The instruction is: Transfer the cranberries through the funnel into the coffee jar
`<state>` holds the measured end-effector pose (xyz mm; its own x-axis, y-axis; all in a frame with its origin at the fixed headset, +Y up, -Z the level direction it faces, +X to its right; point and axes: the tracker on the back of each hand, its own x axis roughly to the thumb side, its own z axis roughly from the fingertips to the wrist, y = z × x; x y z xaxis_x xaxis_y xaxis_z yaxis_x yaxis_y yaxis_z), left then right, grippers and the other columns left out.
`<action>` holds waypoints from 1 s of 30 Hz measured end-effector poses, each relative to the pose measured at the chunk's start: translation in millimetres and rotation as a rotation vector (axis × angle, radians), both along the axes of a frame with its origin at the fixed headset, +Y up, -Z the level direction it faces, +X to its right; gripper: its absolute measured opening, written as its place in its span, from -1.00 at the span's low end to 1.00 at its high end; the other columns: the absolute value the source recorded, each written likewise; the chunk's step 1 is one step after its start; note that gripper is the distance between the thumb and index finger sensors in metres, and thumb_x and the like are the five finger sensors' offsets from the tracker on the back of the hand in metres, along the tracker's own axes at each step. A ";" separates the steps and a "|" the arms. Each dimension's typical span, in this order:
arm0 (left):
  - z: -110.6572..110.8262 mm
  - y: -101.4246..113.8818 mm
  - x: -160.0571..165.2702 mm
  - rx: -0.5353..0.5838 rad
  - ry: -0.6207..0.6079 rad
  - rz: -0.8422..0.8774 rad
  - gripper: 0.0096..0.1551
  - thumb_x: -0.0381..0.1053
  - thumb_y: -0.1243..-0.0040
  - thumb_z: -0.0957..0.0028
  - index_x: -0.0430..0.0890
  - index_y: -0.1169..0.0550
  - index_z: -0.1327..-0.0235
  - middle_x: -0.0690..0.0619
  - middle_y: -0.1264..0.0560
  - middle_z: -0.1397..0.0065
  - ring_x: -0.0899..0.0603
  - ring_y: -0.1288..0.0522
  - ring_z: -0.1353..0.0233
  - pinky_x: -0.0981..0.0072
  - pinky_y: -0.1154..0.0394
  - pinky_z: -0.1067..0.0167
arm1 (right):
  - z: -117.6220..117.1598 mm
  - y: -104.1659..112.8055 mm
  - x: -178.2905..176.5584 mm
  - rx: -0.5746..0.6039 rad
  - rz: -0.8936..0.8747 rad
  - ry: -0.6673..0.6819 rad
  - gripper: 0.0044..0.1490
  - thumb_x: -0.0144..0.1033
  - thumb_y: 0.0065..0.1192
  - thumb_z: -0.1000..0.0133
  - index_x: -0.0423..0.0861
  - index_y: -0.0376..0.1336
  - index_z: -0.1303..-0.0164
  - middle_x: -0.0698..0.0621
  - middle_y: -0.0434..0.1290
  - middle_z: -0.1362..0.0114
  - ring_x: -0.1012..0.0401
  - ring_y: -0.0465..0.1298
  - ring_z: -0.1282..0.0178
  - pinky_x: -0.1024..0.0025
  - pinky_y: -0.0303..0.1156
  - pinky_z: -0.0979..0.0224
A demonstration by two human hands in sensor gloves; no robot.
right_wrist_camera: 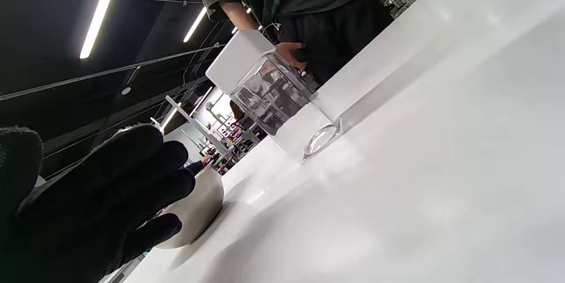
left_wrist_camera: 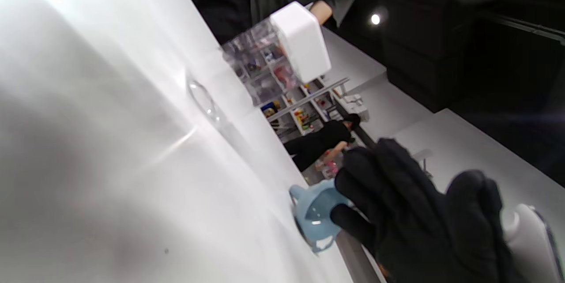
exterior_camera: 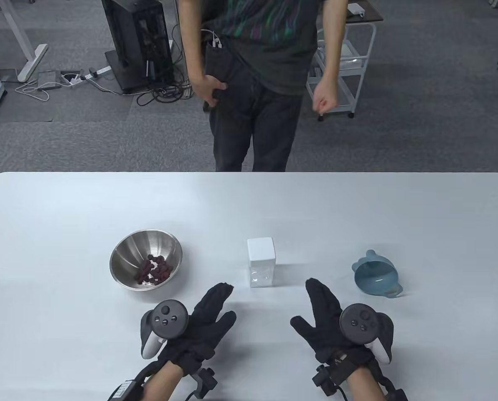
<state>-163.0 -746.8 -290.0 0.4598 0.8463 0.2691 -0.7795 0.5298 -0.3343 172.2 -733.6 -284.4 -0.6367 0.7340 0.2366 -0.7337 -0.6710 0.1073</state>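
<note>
A steel bowl (exterior_camera: 125,255) holding dark red cranberries (exterior_camera: 153,271) stands at the left of the table. A clear square coffee jar (exterior_camera: 261,262) with a white lid on stands in the middle. It also shows in the left wrist view (left_wrist_camera: 282,53) and the right wrist view (right_wrist_camera: 269,93). A pale blue funnel (exterior_camera: 376,275) lies on the right, seen too in the left wrist view (left_wrist_camera: 315,212). My left hand (exterior_camera: 222,305) and right hand (exterior_camera: 309,307) are open and empty, on or just over the table, on either side in front of the jar.
A person stands at the far edge of the white table (exterior_camera: 249,200). In the right wrist view a gloved hand (right_wrist_camera: 88,194) shows in front of the bowl (right_wrist_camera: 198,212). In the left wrist view a gloved hand (left_wrist_camera: 406,212) partly hides the funnel.
</note>
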 end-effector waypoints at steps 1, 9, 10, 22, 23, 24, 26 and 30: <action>0.1 0.2 0.1 0.002 0.000 -0.001 0.06 0.53 0.15 -0.06 -0.04 -0.11 -0.72 -0.17 -0.02 -0.82 -0.48 0.04 -0.77 -0.51 0.09 -0.51 | 0.2 0.4 0.0 0.002 -0.001 0.000 0.30 0.50 0.08 0.04 -0.14 -0.23 -0.60 -0.20 -0.07 -0.77 -0.23 -0.04 -0.71 -0.25 0.05 -0.56; -0.4 -1.5 1.3 0.007 0.011 -0.017 0.07 0.53 0.12 -0.06 -0.05 -0.07 -0.72 -0.18 -0.01 -0.82 -0.47 0.01 -0.76 -0.49 0.06 -0.53 | 0.0 0.8 0.5 0.005 -0.003 -0.001 0.30 0.50 0.08 0.04 -0.14 -0.23 -0.60 -0.20 -0.07 -0.77 -0.22 -0.04 -0.71 -0.24 0.06 -0.56; -0.7 -1.2 1.9 0.007 0.011 -0.021 0.09 0.53 0.11 -0.06 -0.06 -0.06 -0.72 -0.18 0.00 -0.82 -0.47 0.02 -0.76 -0.48 0.05 -0.53 | -0.1 0.8 0.6 0.005 -0.002 -0.001 0.30 0.50 0.08 0.04 -0.14 -0.24 -0.60 -0.20 -0.07 -0.77 -0.23 -0.04 -0.71 -0.24 0.06 -0.56; -43.2 12.9 19.9 -0.010 0.060 -0.166 0.24 0.49 -0.11 -0.02 -0.12 0.10 -0.71 -0.20 0.16 -0.80 -0.48 0.04 -0.74 -0.34 -0.03 -0.58 | -0.4 0.8 -0.4 0.005 -0.004 0.005 0.29 0.49 0.09 0.04 -0.13 -0.23 -0.60 -0.20 -0.07 -0.77 -0.22 -0.03 -0.71 -0.24 0.07 -0.55; -50.0 12.0 21.8 -0.029 0.064 -0.170 0.25 0.48 -0.13 -0.01 -0.12 0.11 -0.70 -0.18 0.16 -0.80 -0.48 0.05 -0.74 -0.34 -0.03 -0.58 | -0.3 0.9 -0.4 0.007 -0.003 0.005 0.29 0.49 0.09 0.04 -0.13 -0.23 -0.60 -0.19 -0.07 -0.77 -0.22 -0.03 -0.71 -0.24 0.07 -0.55; -58.6 10.1 24.6 -0.058 0.065 -0.177 0.27 0.47 -0.15 -0.01 -0.12 0.13 -0.69 -0.17 0.19 -0.80 -0.47 0.06 -0.75 -0.34 -0.02 -0.58 | -0.3 0.9 -0.2 0.008 -0.002 0.005 0.29 0.49 0.09 0.04 -0.13 -0.23 -0.60 -0.19 -0.07 -0.77 -0.22 -0.03 -0.71 -0.24 0.07 -0.56; -70.9 7.4 29.5 -0.087 0.071 -0.181 0.27 0.45 -0.19 0.00 -0.10 0.15 -0.68 -0.15 0.20 -0.79 -0.47 0.07 -0.74 -0.34 -0.01 -0.58 | -0.2 0.9 -0.2 0.008 -0.006 0.004 0.29 0.49 0.09 0.04 -0.13 -0.23 -0.60 -0.19 -0.07 -0.77 -0.22 -0.03 -0.71 -0.24 0.07 -0.55; -95.5 1.5 40.4 -0.139 0.065 -0.196 0.32 0.40 -0.27 0.03 -0.07 0.21 -0.66 -0.11 0.25 -0.79 -0.45 0.11 -0.75 -0.33 0.04 -0.58 | -0.3 0.6 -0.5 0.005 -0.006 0.006 0.29 0.48 0.09 0.04 -0.13 -0.24 -0.60 -0.19 -0.07 -0.77 -0.22 -0.03 -0.71 -0.23 0.07 -0.55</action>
